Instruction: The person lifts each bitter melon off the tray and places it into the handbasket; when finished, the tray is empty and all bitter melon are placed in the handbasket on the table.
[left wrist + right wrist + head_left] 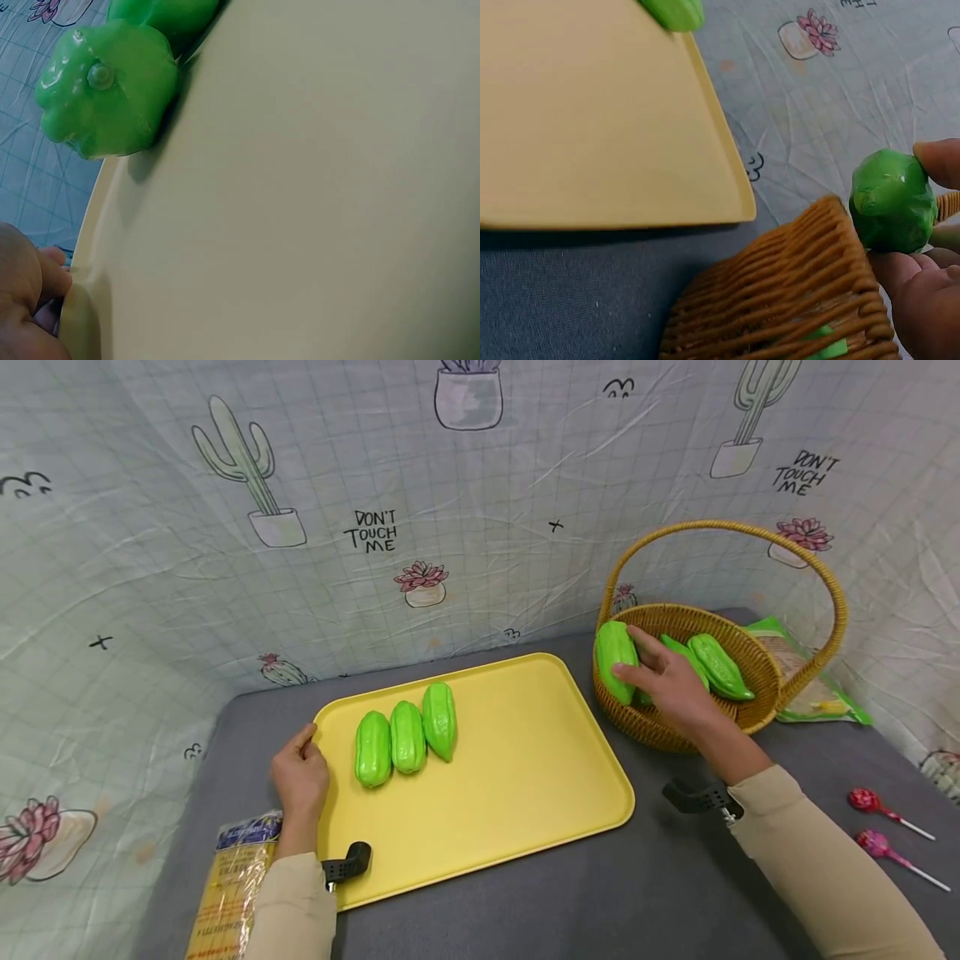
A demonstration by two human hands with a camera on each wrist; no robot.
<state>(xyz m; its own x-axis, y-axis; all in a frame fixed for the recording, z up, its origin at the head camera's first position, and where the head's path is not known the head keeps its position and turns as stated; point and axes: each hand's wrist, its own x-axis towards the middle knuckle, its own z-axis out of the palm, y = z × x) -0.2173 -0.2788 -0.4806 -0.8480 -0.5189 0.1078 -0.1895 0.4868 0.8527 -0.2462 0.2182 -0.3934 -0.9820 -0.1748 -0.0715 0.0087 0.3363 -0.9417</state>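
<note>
My right hand [671, 685] holds a glossy green ridged gourd [617, 662] between thumb and fingers, over the left rim of a wicker basket [652, 727]. In the right wrist view the held gourd [892, 201] appears end-on above the woven wall. More green gourds [720, 667] lie inside the basket, partly hidden by the hand. My left hand [300, 774] grips the left edge of a yellow tray [510, 760], its fingertips at the rim in the left wrist view. Three similar gourds [407, 737] lie side by side toward the tray's left end.
A spaghetti packet [228, 893] lies under the left forearm. Behind the basket's right side is a green-edged bag [817, 693]. Two lollipops [873, 842] lie at the right on the grey tabletop [555, 902]. The tall basket handle [720, 525] arches above, before a patterned cloth backdrop.
</note>
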